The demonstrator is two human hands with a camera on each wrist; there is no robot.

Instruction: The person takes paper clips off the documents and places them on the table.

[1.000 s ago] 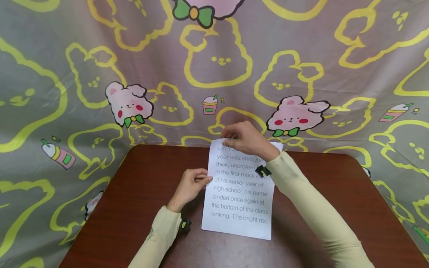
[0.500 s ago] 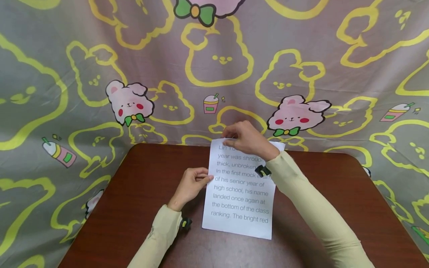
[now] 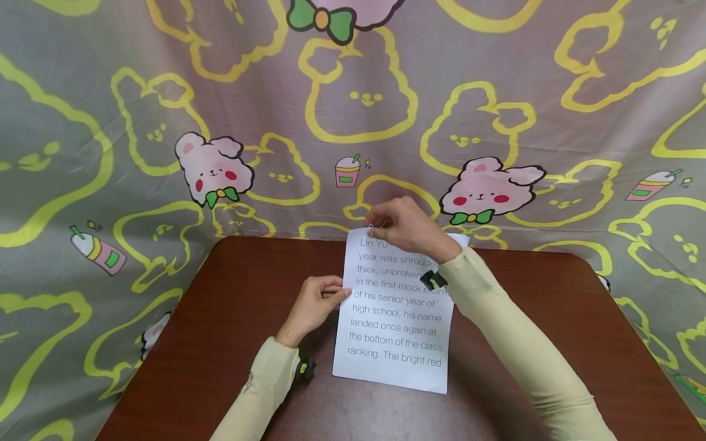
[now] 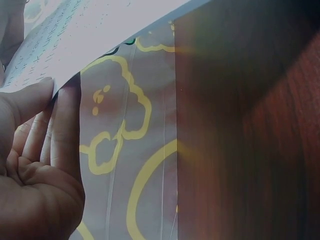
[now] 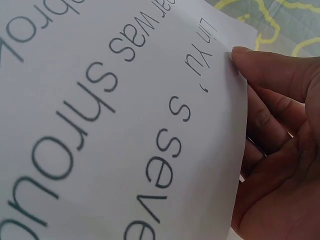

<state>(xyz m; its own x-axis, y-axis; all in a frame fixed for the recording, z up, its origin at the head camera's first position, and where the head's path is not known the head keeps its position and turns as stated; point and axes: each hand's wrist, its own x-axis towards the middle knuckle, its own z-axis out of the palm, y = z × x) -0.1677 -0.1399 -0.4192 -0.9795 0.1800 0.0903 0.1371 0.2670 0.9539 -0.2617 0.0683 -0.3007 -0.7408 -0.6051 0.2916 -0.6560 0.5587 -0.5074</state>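
Two hands hold one printed sheet of paper point(image 3: 394, 318) over the brown table point(image 3: 231, 318). The left hand point(image 3: 311, 306) pinches the sheet's left edge between thumb and fingers, about halfway up. The right hand point(image 3: 405, 228) grips the top edge near its left corner, thumb on the printed face. Behind the table hangs a grey cloth point(image 3: 165, 92) with yellow rabbit outlines.

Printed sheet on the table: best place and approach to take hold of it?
Probably the edges, pinched from outside. The printed sheet is thin and its far end is lifted, so fingers can slip under. The right hand pinches the top edge from above; the left hand pinches the left edge from the side, thumb on top. The near edge looks flat on the table, so harder to get under.
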